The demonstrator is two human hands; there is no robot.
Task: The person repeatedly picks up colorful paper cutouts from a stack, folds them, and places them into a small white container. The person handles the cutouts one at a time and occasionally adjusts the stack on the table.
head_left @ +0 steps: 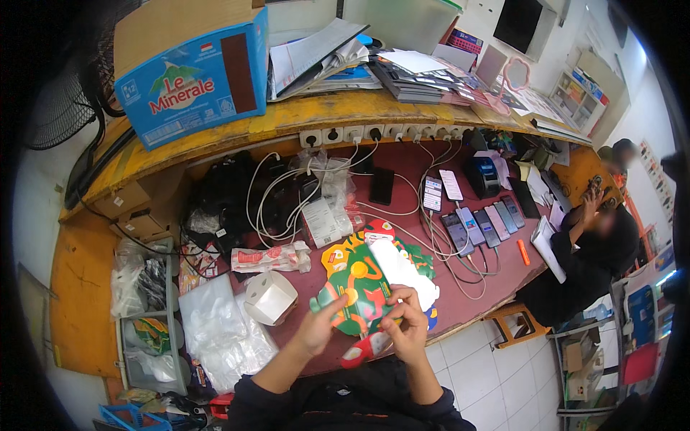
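Near the table's front edge I hold a die-cut printed card (366, 305), green with red and orange shapes. My left hand (323, 327) pinches its left side between thumb and fingers. At its right side my right hand (406, 327) is closed, fingertips and thumb together on the edge. A red and white rounded part (364, 350) hangs below, between my hands; whether it belongs to the same card I cannot tell. Behind lie more colourful cutouts (336, 260), overlapping, and a white cutout (401, 269) with a wavy edge.
An open white paper box (271, 297) and clear plastic bags (223, 327) lie to the left. Several phones (471, 226) with tangled white cables (269, 208) are on the right and back. A shelf holds a blue carton (194, 86). Another person (596, 244) sits at the right.
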